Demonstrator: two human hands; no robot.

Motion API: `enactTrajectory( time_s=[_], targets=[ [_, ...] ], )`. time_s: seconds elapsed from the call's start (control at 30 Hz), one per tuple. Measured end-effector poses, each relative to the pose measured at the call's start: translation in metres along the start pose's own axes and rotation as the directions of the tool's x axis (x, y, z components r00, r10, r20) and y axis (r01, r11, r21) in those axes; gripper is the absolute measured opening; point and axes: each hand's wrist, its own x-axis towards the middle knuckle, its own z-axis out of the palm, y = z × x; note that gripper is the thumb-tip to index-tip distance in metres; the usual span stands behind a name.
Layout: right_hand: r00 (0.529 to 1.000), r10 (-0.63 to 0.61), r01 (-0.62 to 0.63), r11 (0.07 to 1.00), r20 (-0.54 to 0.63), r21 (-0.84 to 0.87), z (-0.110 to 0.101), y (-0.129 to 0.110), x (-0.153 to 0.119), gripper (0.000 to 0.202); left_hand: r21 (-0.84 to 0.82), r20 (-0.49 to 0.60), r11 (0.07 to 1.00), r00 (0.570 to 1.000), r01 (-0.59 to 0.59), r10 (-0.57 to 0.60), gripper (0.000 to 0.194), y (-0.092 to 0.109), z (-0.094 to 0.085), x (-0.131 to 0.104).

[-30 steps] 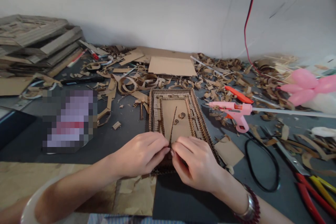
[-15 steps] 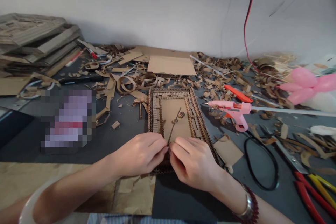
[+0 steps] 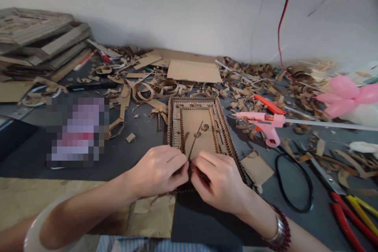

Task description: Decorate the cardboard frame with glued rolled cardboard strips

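A thin brown cardboard strip (image 3: pixel 195 138) rises from between my fingertips, slanting up over a rectangular cardboard frame (image 3: pixel 223 126) with corrugated edges. My left hand (image 3: pixel 167 168) pinches the strip's lower end from the left. Close beside it, my right hand (image 3: pixel 220 177) has its fingers pressed together at the same end of the strip. Both hands are above the near part of the frame and hide it. Two small rolled coils (image 3: pixel 206 127) lie on the frame's flat inner panel, to the right of the strip.
A pink glue gun (image 3: pixel 270 124) with a white stick lies at the right, near an orange cutter (image 3: pixel 269 104). Red-handled snips (image 3: pixel 344 208) and a black cable loop are nearer. Cardboard scraps line the wall; a wooden stack (image 3: pixel 41 43) stands back left.
The view has shifted slightly. My right hand's fingers have curled a little differently at the strip's lower end; the strip keeps nearly the same slant.
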Motion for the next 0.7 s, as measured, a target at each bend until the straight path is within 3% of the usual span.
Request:
enactTrajectory(
  time_s=[0.2,0.4,0.7],
  targets=[
    [0.998,0.047,-0.046,0.998,-0.028,0.037,-0.0033,0.0004,0.0011,0.023,-0.068,-0.007,0.995,0.997,0.078,-0.079,0.021,-0.0003,-0.0014,0.0007],
    [0.997,0.055,-0.044,0.981,-0.054,0.186,-0.0067,0.0025,0.0027,0.008,-0.187,0.005,0.970,0.987,0.157,-0.159,0.019,0.0008,-0.0046,0.0017],
    [0.994,0.075,-0.042,0.930,-0.075,0.364,-0.0068,0.0045,0.0038,0.017,-0.298,0.036,0.932,0.979,0.204,-0.203,0.019,0.0033,-0.0074,0.0046]
  ],
)
